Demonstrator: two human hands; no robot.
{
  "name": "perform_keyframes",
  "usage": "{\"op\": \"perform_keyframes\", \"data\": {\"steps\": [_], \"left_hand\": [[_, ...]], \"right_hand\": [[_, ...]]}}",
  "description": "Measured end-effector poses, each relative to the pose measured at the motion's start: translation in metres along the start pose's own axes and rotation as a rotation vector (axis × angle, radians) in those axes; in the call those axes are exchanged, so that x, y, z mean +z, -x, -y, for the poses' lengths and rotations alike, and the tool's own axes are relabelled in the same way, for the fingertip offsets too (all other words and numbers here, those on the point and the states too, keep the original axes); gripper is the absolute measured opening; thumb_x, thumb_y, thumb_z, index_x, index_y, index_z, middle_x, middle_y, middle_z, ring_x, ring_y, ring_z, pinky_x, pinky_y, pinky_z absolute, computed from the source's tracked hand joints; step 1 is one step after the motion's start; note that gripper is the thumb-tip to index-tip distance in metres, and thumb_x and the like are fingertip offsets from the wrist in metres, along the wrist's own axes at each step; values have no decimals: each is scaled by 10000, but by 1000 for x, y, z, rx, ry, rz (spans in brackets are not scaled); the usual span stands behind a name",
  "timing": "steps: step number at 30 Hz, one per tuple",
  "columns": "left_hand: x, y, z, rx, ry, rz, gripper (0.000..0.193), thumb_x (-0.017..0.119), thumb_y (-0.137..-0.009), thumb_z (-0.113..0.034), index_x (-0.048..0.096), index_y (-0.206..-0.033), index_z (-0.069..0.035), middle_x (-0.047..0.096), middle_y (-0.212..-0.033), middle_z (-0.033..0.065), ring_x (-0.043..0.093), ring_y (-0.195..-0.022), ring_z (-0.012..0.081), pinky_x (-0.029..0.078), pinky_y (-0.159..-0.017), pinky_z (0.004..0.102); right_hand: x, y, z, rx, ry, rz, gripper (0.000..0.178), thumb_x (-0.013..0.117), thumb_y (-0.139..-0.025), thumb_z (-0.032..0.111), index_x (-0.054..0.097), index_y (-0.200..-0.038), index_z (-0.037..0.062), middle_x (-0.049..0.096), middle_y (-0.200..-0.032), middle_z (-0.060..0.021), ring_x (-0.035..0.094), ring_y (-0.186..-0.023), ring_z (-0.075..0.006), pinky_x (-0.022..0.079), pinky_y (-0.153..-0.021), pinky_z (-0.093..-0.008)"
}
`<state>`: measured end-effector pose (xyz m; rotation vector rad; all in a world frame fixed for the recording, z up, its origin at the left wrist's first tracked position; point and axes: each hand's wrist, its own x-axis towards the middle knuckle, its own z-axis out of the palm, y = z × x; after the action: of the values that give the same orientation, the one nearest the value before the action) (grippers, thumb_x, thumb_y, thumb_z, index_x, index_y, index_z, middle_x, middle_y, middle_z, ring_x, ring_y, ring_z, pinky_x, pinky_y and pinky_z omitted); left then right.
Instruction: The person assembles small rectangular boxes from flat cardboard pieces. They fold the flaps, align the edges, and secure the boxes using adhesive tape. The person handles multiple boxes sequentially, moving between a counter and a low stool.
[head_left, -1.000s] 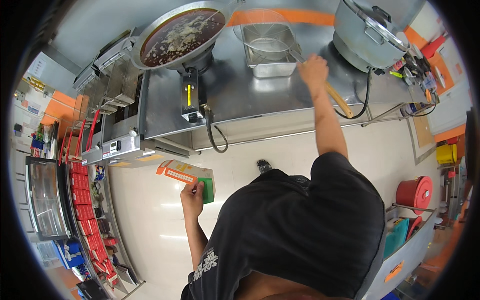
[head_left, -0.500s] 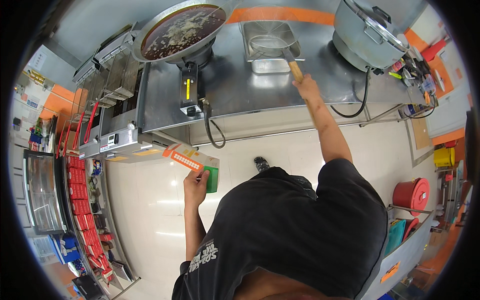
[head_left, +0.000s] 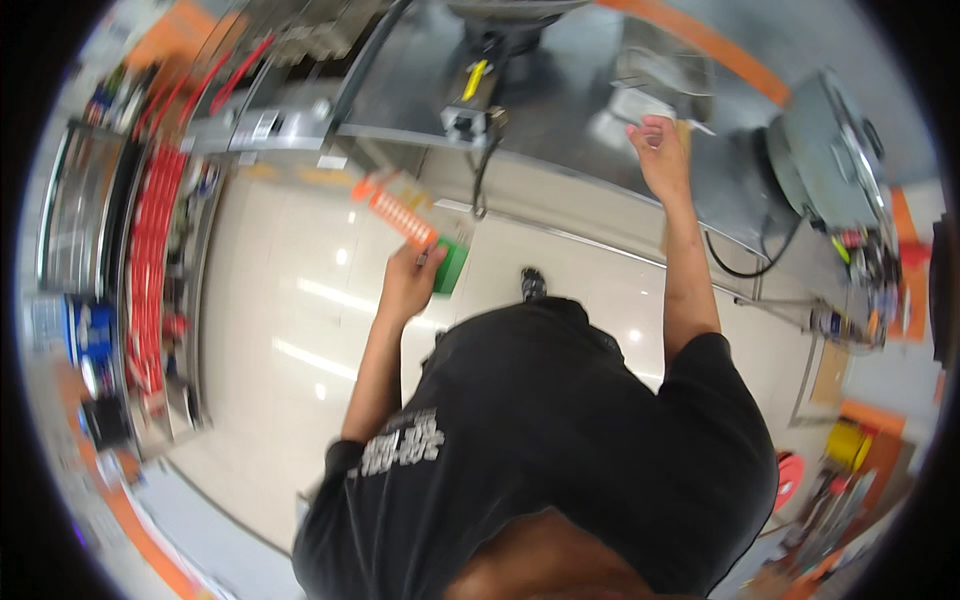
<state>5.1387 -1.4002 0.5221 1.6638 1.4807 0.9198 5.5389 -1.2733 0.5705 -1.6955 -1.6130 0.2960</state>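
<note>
Carton (head_left: 404,217) of what looks like thin card, orange with a green end, sits in the left hand (head_left: 408,282), pinched at its near end between the thumb and fingers closed around it. Gripping one end probably keeps the printed side uncovered and the length pointing far left, away from the shirt (head_left: 560,420). It hangs over the pale, glossy floor (head_left: 270,300), short of the counter (head_left: 565,115).

Farther right, the right hand (head_left: 660,158) is half open over the counter's near edge, fingers loosely curled. A strainer's wooden handle (head_left: 684,136) shows just beside it; blur means I cannot tell whether they touch. The round wire strainer (head_left: 668,65) rests over a shiny metal tray (head_left: 636,103), perhaps so drips fall inside.

Left along the smooth steel counter stands a boxy burner (head_left: 470,105); at far right, a rounded grey cooker (head_left: 825,150), its black cord (head_left: 742,272) drooping over the edge.
</note>
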Motion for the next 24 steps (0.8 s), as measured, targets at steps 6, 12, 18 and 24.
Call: {"op": "perform_keyframes", "data": {"steps": [6,12,18,24], "left_hand": [[-15,7,-6,15,138,-144,138,691,-893,-84,687,-976,26,668,-851,165,643,-710,258,507,-638,358],[-48,37,2,120,-141,-191,217,718,-836,-39,700,-1049,1,687,-825,147,660,-704,289,524,-670,356],[-133,87,48,-7,88,-786,175,635,-937,-103,635,-1100,-41,672,-1109,97,628,-1004,214,480,-848,320],[-220,173,82,-84,14,-407,620,641,-817,10,457,-1387,-149,399,-1480,133,374,-1400,319,377,-1104,487]], "right_hand": [[95,100,170,-299,-444,499,364,756,-872,259,573,-1091,32,650,-1067,-101,624,-1000,-202,492,-898,-340],[180,138,231,-242,-579,572,370,705,-888,256,544,-1107,4,679,-1025,-182,679,-949,-356,527,-809,-443],[239,124,245,-205,-625,511,258,585,-978,205,581,-1123,-8,699,-972,-192,688,-898,-294,522,-782,-392],[259,138,298,276,-1027,903,324,556,-1002,158,532,-1285,2,651,-1177,-123,665,-1008,-186,554,-851,-328]]}}
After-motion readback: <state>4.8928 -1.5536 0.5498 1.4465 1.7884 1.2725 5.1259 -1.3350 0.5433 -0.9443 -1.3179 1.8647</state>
